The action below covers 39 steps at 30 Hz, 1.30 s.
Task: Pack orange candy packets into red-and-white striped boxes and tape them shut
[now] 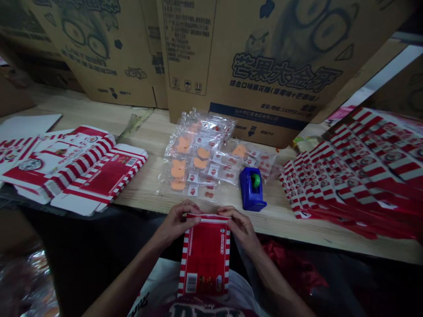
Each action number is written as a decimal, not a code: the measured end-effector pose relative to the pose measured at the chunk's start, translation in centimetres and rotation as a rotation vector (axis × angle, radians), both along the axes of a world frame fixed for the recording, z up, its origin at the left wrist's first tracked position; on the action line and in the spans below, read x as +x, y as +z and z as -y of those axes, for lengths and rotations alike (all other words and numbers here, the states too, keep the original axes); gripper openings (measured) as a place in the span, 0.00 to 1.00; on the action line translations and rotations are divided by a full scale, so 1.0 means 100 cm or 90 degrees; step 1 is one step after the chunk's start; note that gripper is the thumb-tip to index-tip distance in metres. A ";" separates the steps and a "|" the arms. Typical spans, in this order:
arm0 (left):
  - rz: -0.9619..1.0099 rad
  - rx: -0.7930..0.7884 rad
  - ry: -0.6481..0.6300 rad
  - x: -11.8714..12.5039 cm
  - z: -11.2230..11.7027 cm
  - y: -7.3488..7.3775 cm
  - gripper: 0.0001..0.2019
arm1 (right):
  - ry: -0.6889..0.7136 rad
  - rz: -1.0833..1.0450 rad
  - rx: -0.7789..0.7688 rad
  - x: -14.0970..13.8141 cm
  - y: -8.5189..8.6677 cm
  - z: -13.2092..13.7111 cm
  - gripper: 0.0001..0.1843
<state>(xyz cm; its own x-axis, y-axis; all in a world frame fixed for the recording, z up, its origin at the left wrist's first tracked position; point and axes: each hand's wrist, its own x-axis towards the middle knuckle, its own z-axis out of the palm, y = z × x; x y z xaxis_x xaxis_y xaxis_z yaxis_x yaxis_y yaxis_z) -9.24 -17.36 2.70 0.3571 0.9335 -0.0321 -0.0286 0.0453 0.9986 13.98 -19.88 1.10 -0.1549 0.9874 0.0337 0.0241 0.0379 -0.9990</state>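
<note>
A red printed cardboard box (207,253) with striped red-and-white edges is held upright against my front, just off the table's near edge. My left hand (181,220) pinches its upper left corner, thumb on the printed face. At the upper right corner, my right hand (237,223) grips it the same way. Beyond the hands lie several clear plastic packets (201,158) with orange pieces and small printed cards. A blue tape dispenser (251,191) with a green core stands to the right of these packets.
Flat striped cartons (102,176) are stacked on the left of the wooden table (145,193). Rows of striped boxes (360,171) lean on the right. Large brown cardboard boxes (264,92) stand along the back. Clear-wrapped packets (33,286) sit low at the left.
</note>
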 end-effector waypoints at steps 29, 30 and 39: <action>-0.022 0.054 -0.073 0.001 -0.002 0.006 0.15 | -0.069 0.087 0.051 0.008 0.018 0.007 0.09; 0.013 0.029 -0.056 0.005 0.001 0.000 0.14 | -0.081 0.086 0.052 0.006 0.015 0.010 0.07; 0.098 -0.038 0.033 0.021 0.004 -0.020 0.03 | -0.144 0.081 0.067 -0.003 0.009 0.020 0.08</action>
